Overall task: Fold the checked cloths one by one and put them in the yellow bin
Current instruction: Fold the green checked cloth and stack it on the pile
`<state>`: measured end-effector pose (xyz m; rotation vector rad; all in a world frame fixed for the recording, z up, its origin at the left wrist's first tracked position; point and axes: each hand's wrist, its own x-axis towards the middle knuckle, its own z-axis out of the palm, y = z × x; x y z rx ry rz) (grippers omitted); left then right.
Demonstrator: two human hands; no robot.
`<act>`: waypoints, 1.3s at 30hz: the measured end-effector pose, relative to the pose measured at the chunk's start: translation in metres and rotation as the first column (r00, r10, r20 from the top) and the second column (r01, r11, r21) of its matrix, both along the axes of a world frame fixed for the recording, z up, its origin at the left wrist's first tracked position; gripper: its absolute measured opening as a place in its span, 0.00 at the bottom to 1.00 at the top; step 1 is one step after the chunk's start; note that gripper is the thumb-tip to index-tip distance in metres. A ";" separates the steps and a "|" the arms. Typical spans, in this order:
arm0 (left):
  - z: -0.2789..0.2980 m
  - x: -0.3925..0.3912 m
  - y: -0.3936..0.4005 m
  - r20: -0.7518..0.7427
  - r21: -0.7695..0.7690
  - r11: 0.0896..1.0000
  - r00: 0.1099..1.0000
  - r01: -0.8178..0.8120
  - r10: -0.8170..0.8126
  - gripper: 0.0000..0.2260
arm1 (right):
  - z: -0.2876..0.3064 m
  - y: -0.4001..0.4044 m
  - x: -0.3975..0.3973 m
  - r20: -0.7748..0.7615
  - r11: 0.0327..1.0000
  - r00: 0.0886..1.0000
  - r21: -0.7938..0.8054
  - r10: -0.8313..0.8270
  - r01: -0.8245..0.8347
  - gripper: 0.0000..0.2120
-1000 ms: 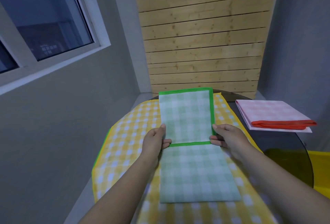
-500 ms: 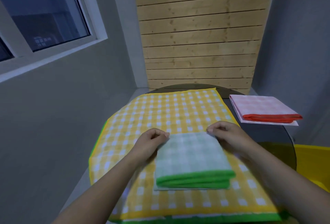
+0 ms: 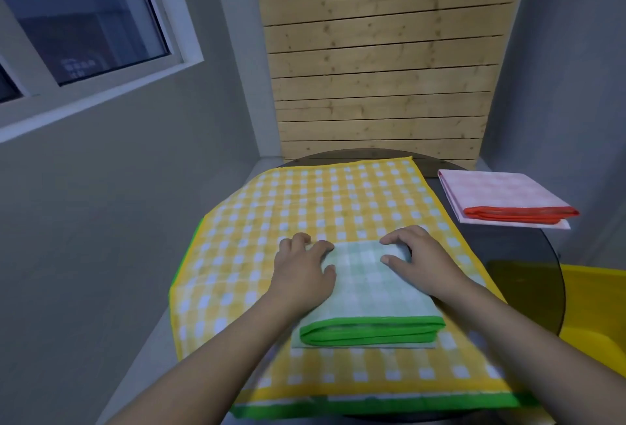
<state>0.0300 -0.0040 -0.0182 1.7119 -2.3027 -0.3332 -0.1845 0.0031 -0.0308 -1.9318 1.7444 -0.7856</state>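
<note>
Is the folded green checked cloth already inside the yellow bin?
No, the folded green checked cloth lies on the yellow checked cloth, outside the yellow bin.

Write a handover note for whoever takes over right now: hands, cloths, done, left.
Left hand and right hand: both rest on the far corners of the folded green cloth, fingers bent; grip unclear.
Green cloth lies on the spread yellow cloth.
Folded pink cloth sits at the table's right.
Yellow bin is beyond the table edge, right; contents unseen.
Done: green and pink folded.
Left: bin both, then fold and bin yellow.
</note>
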 end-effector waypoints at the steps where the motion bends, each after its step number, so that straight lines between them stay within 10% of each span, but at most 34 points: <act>1: 0.001 -0.003 0.003 0.094 -0.028 1.000 0.996 0.000 0.002 0.19 | 0.000 0.000 0.001 -0.023 1.000 1.000 0.004 0.008 -0.008 0.15; 7: -0.013 -0.022 0.019 0.215 0.125 0.979 0.959 0.163 -0.187 0.29 | -0.002 0.023 0.023 -0.519 0.986 0.847 -0.165 -0.118 0.037 0.21; 13: -0.028 -0.013 0.021 0.203 0.095 0.980 0.961 0.173 -0.189 0.32 | -0.012 0.047 0.028 -0.463 0.991 0.883 0.131 0.074 -0.014 0.26; 23: -0.013 0.010 0.036 0.118 0.097 0.993 0.991 -0.072 0.060 0.28 | -0.004 0.061 0.021 -0.530 0.982 0.832 -0.002 -0.162 0.189 0.27; 32: 0.009 0.015 0.019 -0.546 0.382 0.906 0.746 -0.183 0.381 0.24 | 0.002 0.059 0.026 -0.231 0.968 0.946 0.052 -0.227 0.245 0.21; 39: 0.018 0.003 0.013 -0.730 0.371 0.911 0.550 -0.178 0.405 0.27 | 0.000 0.055 0.024 -0.087 0.951 0.951 0.070 -0.296 0.303 0.20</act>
